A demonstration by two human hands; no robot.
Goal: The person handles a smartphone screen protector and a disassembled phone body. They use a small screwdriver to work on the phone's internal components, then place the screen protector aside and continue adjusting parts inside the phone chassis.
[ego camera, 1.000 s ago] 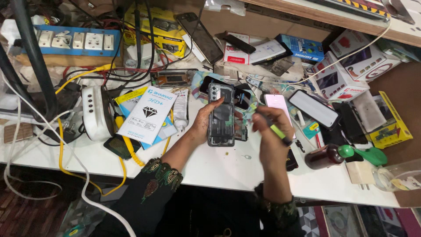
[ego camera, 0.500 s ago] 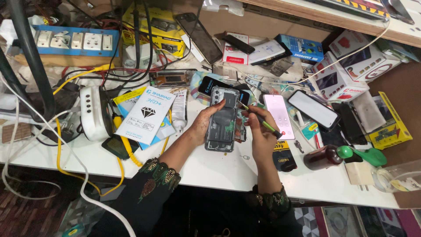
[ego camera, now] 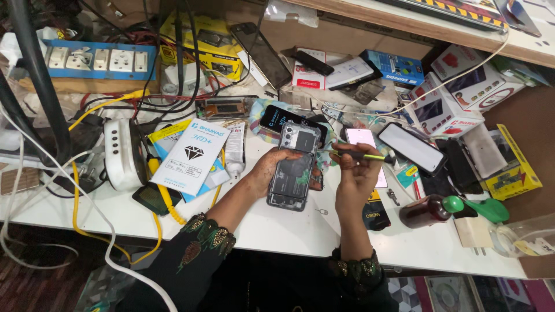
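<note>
At the centre of the frame, the left hand [ego camera: 269,170] grips an opened grey smartphone with its back cover removed [ego camera: 293,167], fingers wrapped around its left edge, holding it tilted above the white worktable [ego camera: 277,225]. Just right of it, the right hand [ego camera: 355,173] pinches a slim yellow-and-black screwdriver [ego camera: 361,155] between closed fingertips, its tip pointing left toward the phone's upper right edge. A white rectangular packet with a black diamond emblem [ego camera: 193,156] lies at centre left. A dark red bottle [ego camera: 425,211] lies at lower right.

White bench [ego camera: 277,225] (cluttered): phones [ego camera: 411,147], boxes [ego camera: 442,110].
</note>
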